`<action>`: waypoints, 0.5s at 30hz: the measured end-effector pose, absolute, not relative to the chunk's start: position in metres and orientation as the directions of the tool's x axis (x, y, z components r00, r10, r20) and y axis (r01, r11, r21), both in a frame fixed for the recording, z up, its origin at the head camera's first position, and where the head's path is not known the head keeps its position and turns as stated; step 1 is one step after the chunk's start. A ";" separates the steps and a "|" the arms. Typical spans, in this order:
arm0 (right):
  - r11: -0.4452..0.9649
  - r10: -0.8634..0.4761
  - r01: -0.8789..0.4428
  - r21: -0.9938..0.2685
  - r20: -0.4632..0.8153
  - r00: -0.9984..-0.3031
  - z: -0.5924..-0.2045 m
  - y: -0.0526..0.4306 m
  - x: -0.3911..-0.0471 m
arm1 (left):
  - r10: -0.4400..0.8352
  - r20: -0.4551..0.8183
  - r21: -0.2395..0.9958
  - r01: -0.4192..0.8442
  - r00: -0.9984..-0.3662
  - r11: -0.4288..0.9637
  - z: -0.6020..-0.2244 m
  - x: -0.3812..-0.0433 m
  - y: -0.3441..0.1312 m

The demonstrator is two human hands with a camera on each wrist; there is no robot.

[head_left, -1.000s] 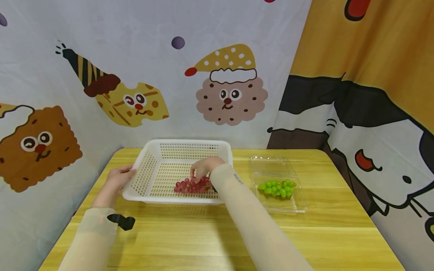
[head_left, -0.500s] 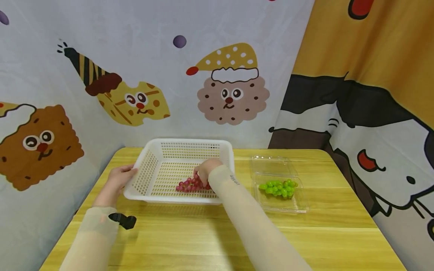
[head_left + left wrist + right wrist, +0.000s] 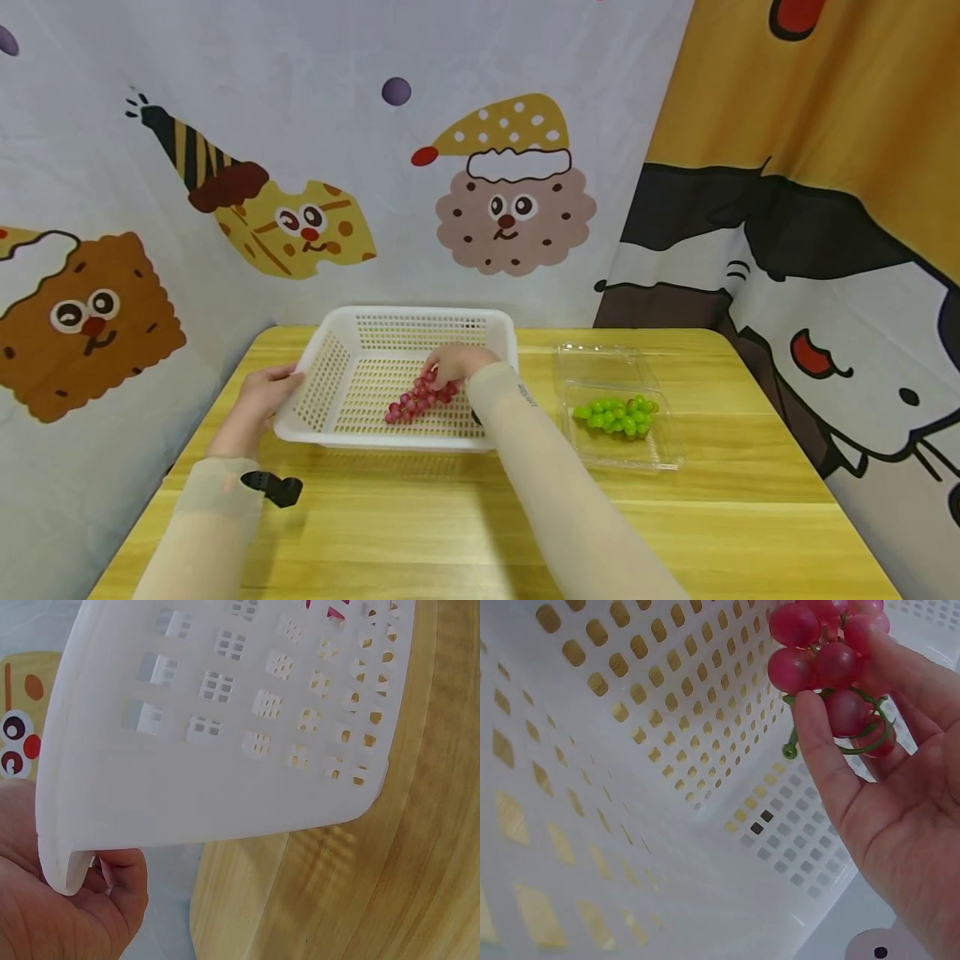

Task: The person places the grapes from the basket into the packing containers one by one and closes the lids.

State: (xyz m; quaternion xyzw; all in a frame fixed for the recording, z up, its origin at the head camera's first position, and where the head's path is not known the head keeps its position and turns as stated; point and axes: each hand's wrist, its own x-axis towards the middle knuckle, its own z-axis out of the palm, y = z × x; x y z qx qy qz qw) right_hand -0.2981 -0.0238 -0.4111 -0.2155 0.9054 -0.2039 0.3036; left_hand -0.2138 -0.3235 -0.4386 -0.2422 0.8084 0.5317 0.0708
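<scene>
A white perforated plastic basket (image 3: 322,379) stands on the table. My left hand (image 3: 262,392) grips its left rim, fingers curled under the edge, as the left wrist view shows the basket wall (image 3: 187,795) beside the palm. Inside the basket, a bunch of red grapes (image 3: 412,402) slants from lower left to upper right. My right hand (image 3: 459,365) holds the stem end of the bunch; close up, the right wrist view shows thumb and fingers around the grapes (image 3: 836,664) and the curled green stem. Whether the bunch touches the basket floor, I cannot tell.
To the right of the basket lies a clear plastic clamshell box (image 3: 652,454), lid opened backward, holding a bunch of green grapes (image 3: 617,417). A cartoon-printed curtain (image 3: 405,233) hangs behind the wooden table (image 3: 420,533).
My right hand has moved farther back in the basket, turning the red grapes so their stem end points up and away. The left hand has stayed on the rim.
</scene>
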 end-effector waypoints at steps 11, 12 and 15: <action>0.788 -0.561 -0.339 -0.513 -0.375 -0.738 -0.408 -0.024 -0.303 | -0.335 -0.384 0.811 -0.487 -0.861 0.323 -0.436 -0.214 -0.322; 0.782 -0.561 -0.324 -0.533 -0.373 -0.739 -0.408 -0.024 -0.304 | -0.335 -0.385 0.810 -0.489 -0.860 0.324 -0.436 -0.214 -0.322; 0.768 -0.556 -0.297 -0.567 -0.361 -0.748 -0.407 -0.024 -0.305 | -0.332 -0.386 0.810 -0.488 -0.861 0.325 -0.437 -0.214 -0.322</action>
